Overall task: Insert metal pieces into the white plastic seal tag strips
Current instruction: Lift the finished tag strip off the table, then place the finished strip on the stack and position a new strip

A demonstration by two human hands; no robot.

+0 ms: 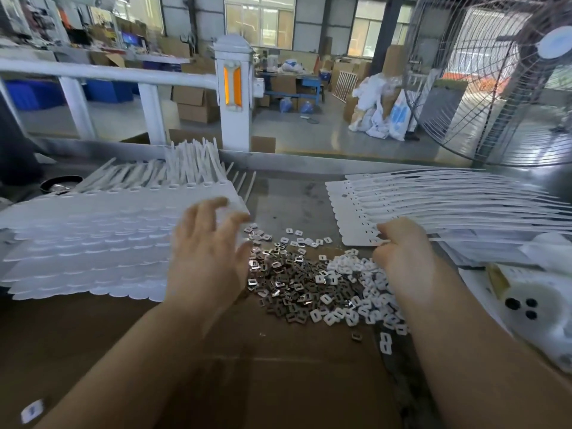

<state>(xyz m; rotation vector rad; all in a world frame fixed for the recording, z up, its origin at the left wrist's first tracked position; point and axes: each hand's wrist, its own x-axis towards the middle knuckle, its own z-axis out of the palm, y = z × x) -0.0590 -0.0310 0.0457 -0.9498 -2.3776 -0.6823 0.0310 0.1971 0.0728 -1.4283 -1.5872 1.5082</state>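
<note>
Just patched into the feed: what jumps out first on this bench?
Two big fans of white seal tag strips, one stack at left, another at right. Between them lies a heap of metal pieces beside white plastic pieces. The left hand touches the left stack; the right hand pinches the right stack's near edge.

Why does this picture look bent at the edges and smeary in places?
Head view: the wide lens bows the white railing and the fan; the left hand and the stacked tag strips are smeared by motion; daylight from the windows glares off the floor; the metal pieces stay fairly sharp.
</note>
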